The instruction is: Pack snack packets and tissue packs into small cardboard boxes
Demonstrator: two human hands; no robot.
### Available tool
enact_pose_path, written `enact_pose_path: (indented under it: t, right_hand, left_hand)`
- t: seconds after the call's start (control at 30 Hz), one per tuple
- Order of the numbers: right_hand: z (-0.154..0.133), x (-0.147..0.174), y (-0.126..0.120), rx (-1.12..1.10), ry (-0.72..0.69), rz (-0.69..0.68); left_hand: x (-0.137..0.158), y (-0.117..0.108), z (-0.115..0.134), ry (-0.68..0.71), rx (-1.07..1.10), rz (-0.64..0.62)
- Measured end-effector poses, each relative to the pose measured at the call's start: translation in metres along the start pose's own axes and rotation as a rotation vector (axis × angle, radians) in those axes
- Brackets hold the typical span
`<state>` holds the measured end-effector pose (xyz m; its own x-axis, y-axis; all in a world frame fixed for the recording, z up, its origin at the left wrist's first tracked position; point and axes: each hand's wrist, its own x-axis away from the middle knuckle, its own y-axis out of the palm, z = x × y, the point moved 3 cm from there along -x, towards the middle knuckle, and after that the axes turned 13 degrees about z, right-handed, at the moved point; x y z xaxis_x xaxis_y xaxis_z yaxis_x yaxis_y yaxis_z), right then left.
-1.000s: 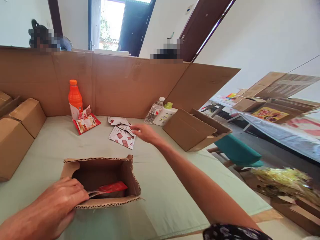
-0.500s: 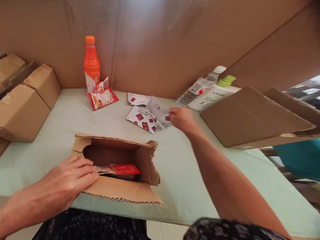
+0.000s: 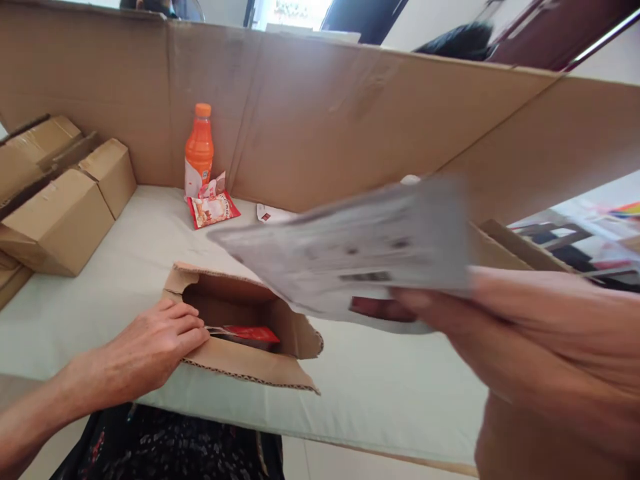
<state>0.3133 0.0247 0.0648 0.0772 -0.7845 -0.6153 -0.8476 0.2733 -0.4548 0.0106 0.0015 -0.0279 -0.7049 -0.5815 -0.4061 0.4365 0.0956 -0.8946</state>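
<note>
Close to the camera, my right hand [image 3: 530,333] pinches a greyish-white snack pouch [image 3: 320,267] by its near edge. The pouch is blurred by motion and its small print cannot be read. It hangs over the right end of an open cardboard box [image 3: 250,370] and hides part of the table behind. My left hand [image 3: 155,343] is closed over the box's left rim, fingers curled over the edge. Inside the box a red packet [image 3: 253,333] leans along the near wall, its left end by my left fingertips.
At the back left stands an orange drink bottle [image 3: 199,150] with a red-and-white snack packet [image 3: 214,209] before it. Another white pouch [image 3: 273,213] shows partly behind the held one. Cardboard boxes [image 3: 60,213] stand at left; a cardboard wall [image 3: 320,127] borders the back.
My right hand has lifted the pouch off the table and brought it up close to the camera. The view has tilted upward. My left hand stays on the box rim.
</note>
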Motion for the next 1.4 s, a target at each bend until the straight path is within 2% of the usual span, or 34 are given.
enact_pose_path:
  t: [0.03, 0.07, 0.1, 0.2, 0.27, 0.33, 0.4, 0.53, 0.63, 0.7, 0.73, 0.8, 0.87, 0.93, 0.97, 1.03, 1.13, 1.27, 1.4]
  right_hand:
    - [-0.006, -0.001, -0.002, 0.018, -0.033, 0.069]
    - [-0.012, -0.003, -0.001, 0.025, -0.089, 0.08]
    - [-0.017, -0.004, 0.003, 0.015, -0.149, 0.021]
    - [-0.026, -0.005, 0.031, 0.045, -0.289, -0.38]
    - [-0.024, -0.003, 0.057, 0.238, -0.23, -0.596]
    - [-0.019, -0.001, 0.084, 0.48, -0.15, -0.762]
    - [-0.015, 0.001, 0.11, 0.621, -0.099, -0.901]
    - [-0.004, 0.0, 0.148, 0.557, -0.132, -1.063]
    - [0.004, 0.002, 0.15, 0.505, -0.177, -1.141]
    - [0.003, 0.003, 0.134, 0.437, -0.22, -1.088]
    - [0.001, 0.001, 0.122, 0.372, -0.23, -1.003]
    - [0.005, -0.006, 0.092, 0.206, -0.211, -0.743]
    - [0.027, -0.019, 0.064, 0.118, -0.132, -0.444]
    - [0.069, -0.031, 0.052, 0.238, -0.021, -0.265]
    - [0.096, -0.035, 0.054, 0.377, 0.034, -0.251]
    - [0.151, -0.039, 0.072, 0.699, 0.124, -0.386]
    - [0.212, -0.035, 0.111, 0.863, 0.187, -0.461]
    - [0.247, -0.021, 0.148, 0.933, 0.259, -0.443]
    - [0.254, -0.023, 0.16, 0.935, 0.3, -0.383]
  left_hand:
    - [0.001, 0.001, 0.001, -0.002, -0.01, 0.002]
    - [0.001, 0.001, 0.001, -0.004, -0.019, 0.006]
    - [0.001, 0.002, 0.002, -0.004, -0.023, 0.01]
    - [0.002, 0.004, 0.002, 0.002, -0.03, 0.032]
    - [0.002, 0.005, 0.002, 0.014, -0.033, 0.035]
    - [0.003, 0.004, 0.002, 0.017, -0.034, 0.028]
    - [0.005, 0.002, 0.003, -0.014, -0.029, 0.026]
    - [0.009, -0.006, 0.002, -0.118, -0.046, 0.112]
    - [0.009, -0.007, -0.002, -0.112, -0.061, 0.151]
    - [0.006, -0.005, -0.003, -0.078, -0.027, 0.098]
    - [0.005, -0.003, -0.004, -0.072, -0.008, 0.065]
    - [0.003, 0.0, -0.006, -0.088, 0.016, 0.028]
    - [0.004, 0.002, -0.008, -0.122, 0.025, 0.044]
    - [0.007, 0.003, -0.008, -0.134, 0.029, 0.075]
    - [0.008, 0.003, -0.008, -0.127, 0.029, 0.092]
    - [0.009, 0.002, -0.008, -0.102, 0.019, 0.102]
    - [0.01, 0.001, -0.007, -0.09, -0.002, 0.129]
    - [0.012, 0.001, -0.006, -0.124, -0.016, 0.116]
    - [0.014, 0.0, -0.007, -0.142, -0.002, 0.092]
